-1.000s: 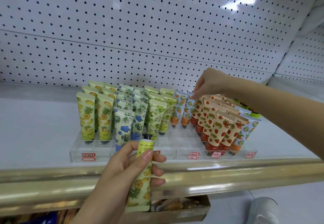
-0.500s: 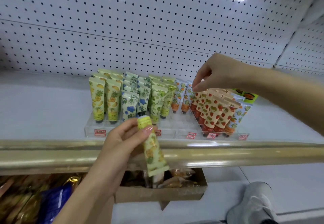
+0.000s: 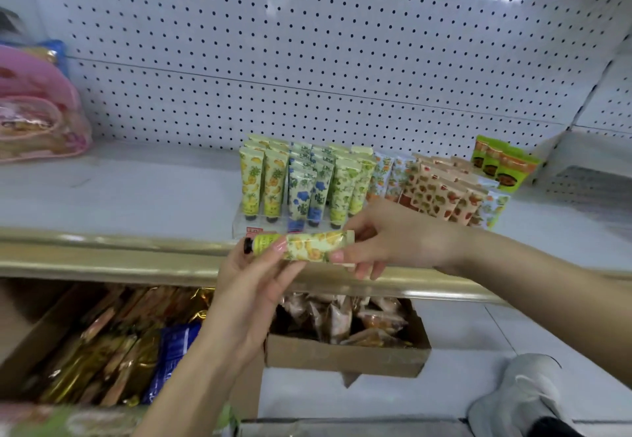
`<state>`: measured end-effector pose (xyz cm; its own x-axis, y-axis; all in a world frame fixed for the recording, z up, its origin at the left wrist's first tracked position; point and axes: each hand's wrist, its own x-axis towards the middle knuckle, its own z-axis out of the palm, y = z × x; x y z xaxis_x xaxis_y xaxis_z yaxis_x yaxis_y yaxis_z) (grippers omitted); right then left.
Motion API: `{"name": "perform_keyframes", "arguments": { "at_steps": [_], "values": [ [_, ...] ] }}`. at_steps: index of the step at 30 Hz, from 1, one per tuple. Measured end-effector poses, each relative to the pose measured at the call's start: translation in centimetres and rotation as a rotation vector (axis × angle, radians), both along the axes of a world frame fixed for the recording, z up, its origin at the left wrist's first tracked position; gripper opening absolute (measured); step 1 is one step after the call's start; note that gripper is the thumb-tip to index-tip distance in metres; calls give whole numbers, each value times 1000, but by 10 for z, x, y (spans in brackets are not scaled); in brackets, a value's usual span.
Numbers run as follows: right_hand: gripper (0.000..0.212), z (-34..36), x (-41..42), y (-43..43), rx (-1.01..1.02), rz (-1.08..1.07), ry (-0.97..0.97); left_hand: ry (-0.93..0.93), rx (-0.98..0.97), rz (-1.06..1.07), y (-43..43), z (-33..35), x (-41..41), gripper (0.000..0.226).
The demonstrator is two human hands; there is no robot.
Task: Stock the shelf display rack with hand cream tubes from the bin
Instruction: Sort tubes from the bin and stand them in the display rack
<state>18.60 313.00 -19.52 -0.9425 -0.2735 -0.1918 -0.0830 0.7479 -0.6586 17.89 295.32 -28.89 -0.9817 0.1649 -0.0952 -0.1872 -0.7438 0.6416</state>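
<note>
White pegboard [image 3: 307, 60] bay: the clear rack [image 3: 239, 226] on the shelf [image 3: 136, 190] looks mostly stocked, with rows of stocked tubes [image 3: 273, 180] standing cap-down. One pineapple-print tube [image 3: 307, 247] is held level in front of the gold shelf lip [image 3: 102, 258], just below the rack, left hand [image 3: 249, 286] pinching the cap end and right hand [image 3: 393, 238] gripping the crimped end. Judging late-stage: this tube isn't slotted yet, and the hands hide the front slots, so remaining gaps unknown.
</note>
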Motion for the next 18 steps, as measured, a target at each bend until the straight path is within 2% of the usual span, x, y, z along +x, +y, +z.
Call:
{"name": "perform_keyframes", "arguments": {
  "at_steps": [4, 8, 11, 14, 17, 18],
  "values": [
    [26, 1, 2, -8, -219, -135, -1, 108, -269, 2, -20, -6, 1, 37],
    [21, 11, -4, -24, -281, -191, 92, 197, -455, 8, -34, -9, 5, 29],
    [19, 19, -11, -38, -238, -155, 95, 276, -594, 68, -48, -9, 0, 34],
    [18, 32, -18, -51, -91, -99, 112, 341, -701, 142, -61, -6, -5, 30],
    [17, 50, -27, -65, 19, -108, 229, 407, -794, 205, -71, -9, -13, 32],
    [17, 57, -31, -69, 53, -122, 293, 434, -885, 235, -75, -12, -18, 38]
  ]
}}
